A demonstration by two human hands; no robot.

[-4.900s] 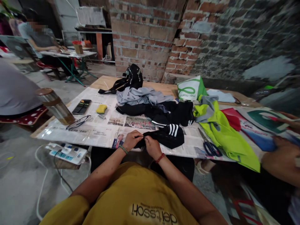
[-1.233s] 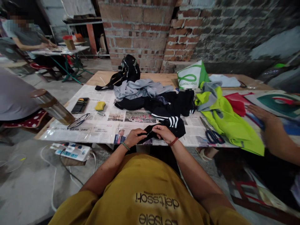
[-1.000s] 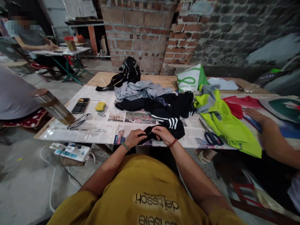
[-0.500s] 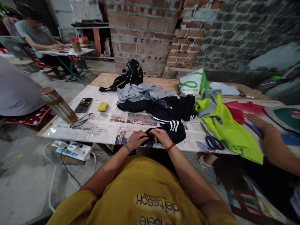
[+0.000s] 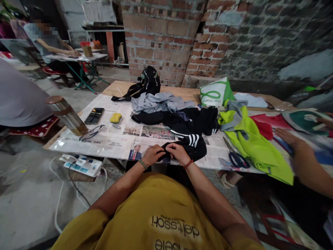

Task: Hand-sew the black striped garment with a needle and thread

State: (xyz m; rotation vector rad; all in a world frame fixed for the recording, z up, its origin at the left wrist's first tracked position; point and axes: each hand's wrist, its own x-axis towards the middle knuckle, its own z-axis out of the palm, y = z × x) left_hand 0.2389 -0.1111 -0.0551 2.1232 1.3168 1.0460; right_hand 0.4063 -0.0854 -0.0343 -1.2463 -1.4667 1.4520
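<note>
A black garment with white stripes (image 5: 199,149) lies at the table's front edge, and both my hands pinch the same end of it. My left hand (image 5: 153,155) wears a green bead bracelet and has its fingers closed on the dark cloth. Close beside it, my right hand (image 5: 179,153), with a red bead bracelet, grips the cloth between thumb and forefinger. Whether anything small is between the fingertips I cannot tell. Behind the garment are more black clothing (image 5: 153,117) and a grey cloth (image 5: 161,101).
Dark-handled scissors (image 5: 238,158) and a yellow-green garment (image 5: 256,142) lie to the right. Beyond them, a co-worker's hand (image 5: 288,137) rests near a green iron (image 5: 303,119). A flask (image 5: 67,116), phone (image 5: 95,115), glasses (image 5: 92,133) and yellow sponge (image 5: 115,118) are left. A power strip (image 5: 83,166) sits below.
My right fingertips have shifted slightly to the left, closer to my left hand. At the far right, the iron has moved left, and the co-worker's other hand now shows on it.
</note>
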